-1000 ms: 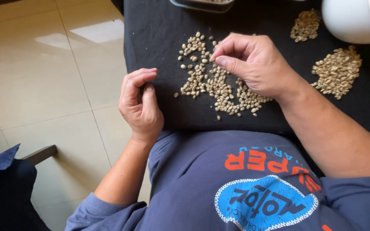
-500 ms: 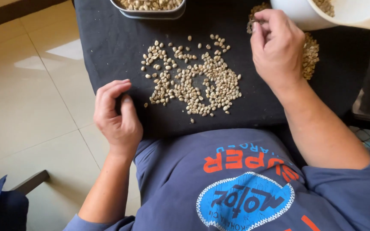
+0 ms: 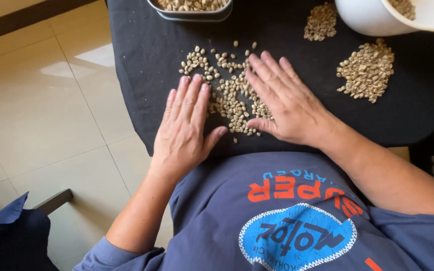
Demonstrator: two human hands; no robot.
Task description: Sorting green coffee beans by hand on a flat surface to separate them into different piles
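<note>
A loose spread of pale green coffee beans (image 3: pixel 229 93) lies on a black cloth (image 3: pixel 151 55) in front of me. My left hand (image 3: pixel 184 125) lies flat, palm down, fingers apart, on the left edge of the spread. My right hand (image 3: pixel 285 108) also lies flat with fingers spread, covering the right side of the same beans. Neither hand holds anything.
A larger separate pile of beans (image 3: pixel 366 70) and a smaller pile (image 3: pixel 320 22) lie at the right. A white bucket (image 3: pixel 372 17) with beans stands at the top right, a metal tray (image 3: pixel 192 12) of beans at the top. Beige floor tiles (image 3: pixel 41 100) lie to the left.
My right hand came back from the small pile near the bucket and flattened on the beans. My left hand uncurled from the cloth edge and laid flat on the spread.
</note>
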